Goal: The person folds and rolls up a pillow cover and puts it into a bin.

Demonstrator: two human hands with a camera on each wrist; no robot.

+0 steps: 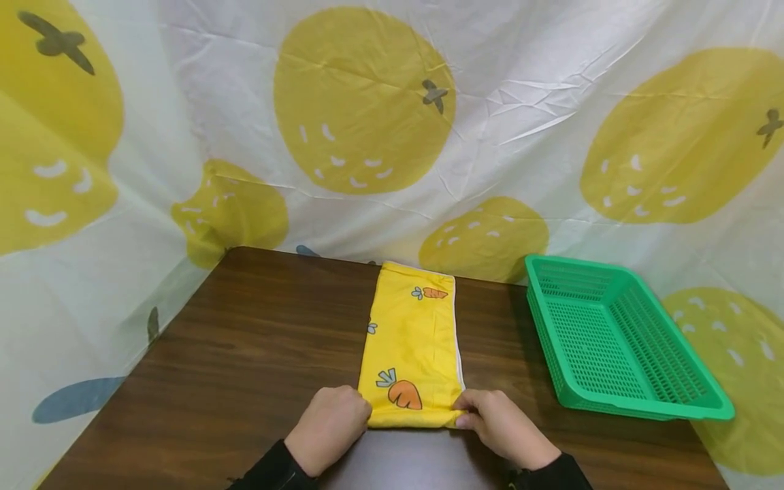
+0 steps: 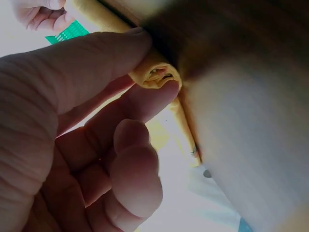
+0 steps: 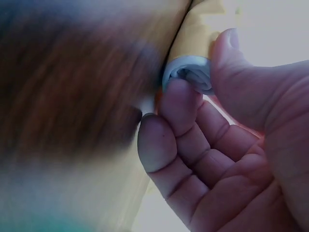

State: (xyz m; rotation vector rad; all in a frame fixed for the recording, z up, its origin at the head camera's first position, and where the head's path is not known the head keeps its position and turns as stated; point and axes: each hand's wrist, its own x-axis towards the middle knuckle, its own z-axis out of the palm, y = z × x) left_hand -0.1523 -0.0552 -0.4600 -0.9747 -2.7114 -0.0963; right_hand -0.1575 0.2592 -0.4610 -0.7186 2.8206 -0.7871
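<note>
A yellow cloth (image 1: 410,333) with carrot prints and a white edge along its right side lies lengthwise on the dark wooden table (image 1: 275,320). Its near end is rolled up into a narrow roll. My left hand (image 1: 333,422) pinches the left end of that roll between thumb and index finger. At the opposite end, my right hand (image 1: 499,422) pinches the roll the same way. Spiral layers show at the rolled cloth's end (image 2: 157,75) in the left wrist view, and white layers show at the roll's other end (image 3: 190,72) in the right wrist view.
A green plastic basket (image 1: 649,408) with slotted walls stands at the right of the table, with nothing inside it. Behind and beside the table hangs a white sheet (image 1: 527,116) printed with yellow fruit, reaching down to the table's far edge.
</note>
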